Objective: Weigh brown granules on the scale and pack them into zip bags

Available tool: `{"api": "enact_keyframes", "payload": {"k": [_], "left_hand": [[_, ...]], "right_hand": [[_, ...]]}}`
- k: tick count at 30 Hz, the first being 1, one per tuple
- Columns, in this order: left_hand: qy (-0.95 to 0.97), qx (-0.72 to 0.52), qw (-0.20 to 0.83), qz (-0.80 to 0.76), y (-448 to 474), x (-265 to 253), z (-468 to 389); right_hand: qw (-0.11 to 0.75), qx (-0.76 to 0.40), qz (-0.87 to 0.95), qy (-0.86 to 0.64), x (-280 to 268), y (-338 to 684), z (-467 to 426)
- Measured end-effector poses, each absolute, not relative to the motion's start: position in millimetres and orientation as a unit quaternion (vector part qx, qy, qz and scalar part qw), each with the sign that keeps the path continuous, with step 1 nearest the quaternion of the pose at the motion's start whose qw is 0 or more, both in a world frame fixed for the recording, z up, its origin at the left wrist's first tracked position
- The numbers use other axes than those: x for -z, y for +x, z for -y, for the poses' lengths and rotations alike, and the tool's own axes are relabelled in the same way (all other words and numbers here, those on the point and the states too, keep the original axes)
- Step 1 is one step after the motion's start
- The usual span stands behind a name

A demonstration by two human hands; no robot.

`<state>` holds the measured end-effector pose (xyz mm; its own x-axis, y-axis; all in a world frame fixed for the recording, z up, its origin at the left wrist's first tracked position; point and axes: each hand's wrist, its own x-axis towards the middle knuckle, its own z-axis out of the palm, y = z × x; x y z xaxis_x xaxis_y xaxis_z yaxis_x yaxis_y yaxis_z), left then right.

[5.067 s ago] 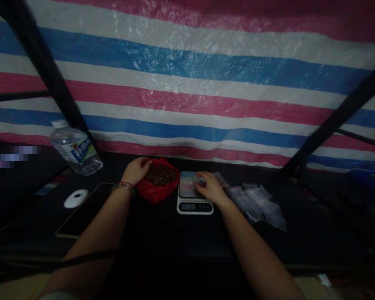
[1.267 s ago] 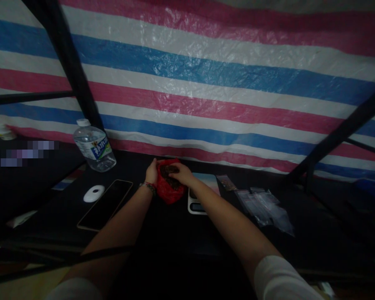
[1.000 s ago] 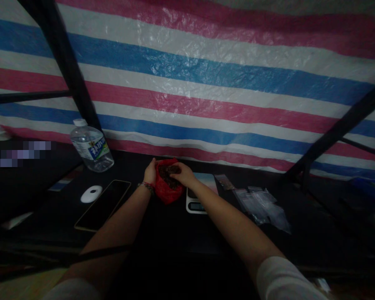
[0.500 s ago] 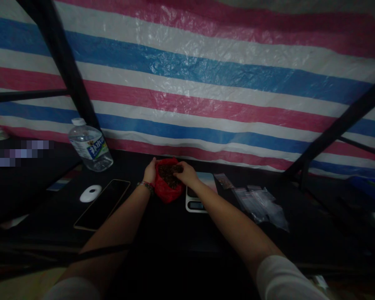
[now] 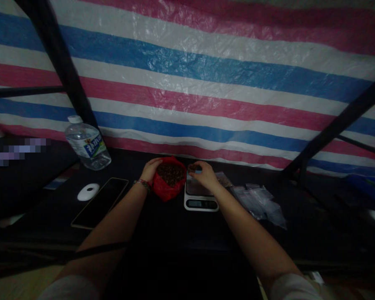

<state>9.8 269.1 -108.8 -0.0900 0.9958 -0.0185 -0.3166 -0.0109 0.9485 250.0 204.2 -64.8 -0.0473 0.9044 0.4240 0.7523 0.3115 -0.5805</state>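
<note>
My left hand (image 5: pixel 150 170) is closed on the left rim of a red plastic bag (image 5: pixel 165 192), which stands with its mouth wide. Small dark-brown dried pieces (image 5: pixel 171 173) fill the bag; their exact kind is too dim to tell. Over the white kitchen scale (image 5: pixel 189 203), to the right of the bag, my right hand (image 5: pixel 205 175) pinches a small clump of the same brown pieces (image 5: pixel 192 168) between thumb and fingers. The scale has a dark plate and a small display at its front, whose digits I cannot read.
Small clear zip bags (image 5: pixel 259 201) lie right of the scale, and one bag with brown contents (image 5: pixel 224 179) sits behind my right wrist. On the left are a phone (image 5: pixel 100 203), a white oval device (image 5: pixel 88 192) and a large water bottle (image 5: pixel 89 146). Striped sheeting (image 5: pixel 187 96) hangs behind.
My right hand has come out of the red bag and moved right, over the scale, with a pinch of brown pieces. My left hand stays at the bag.
</note>
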Motion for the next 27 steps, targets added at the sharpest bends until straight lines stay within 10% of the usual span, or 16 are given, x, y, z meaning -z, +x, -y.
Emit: {"api": "enact_keyframes", "payload": {"k": [17,27], "left_hand": [[0.389,-0.614,0.358,-0.586,-32.7,105.8,-285.9],[0.739,-0.398,0.024,-0.543,-8.1,62.2,-252.4]], "right_hand": [[0.403,-0.119,0.682,-0.598,93.6,301.2,-186.7],[0.523,-0.081,0.605,-0.595,84.4,341.5,-190.4]]}}
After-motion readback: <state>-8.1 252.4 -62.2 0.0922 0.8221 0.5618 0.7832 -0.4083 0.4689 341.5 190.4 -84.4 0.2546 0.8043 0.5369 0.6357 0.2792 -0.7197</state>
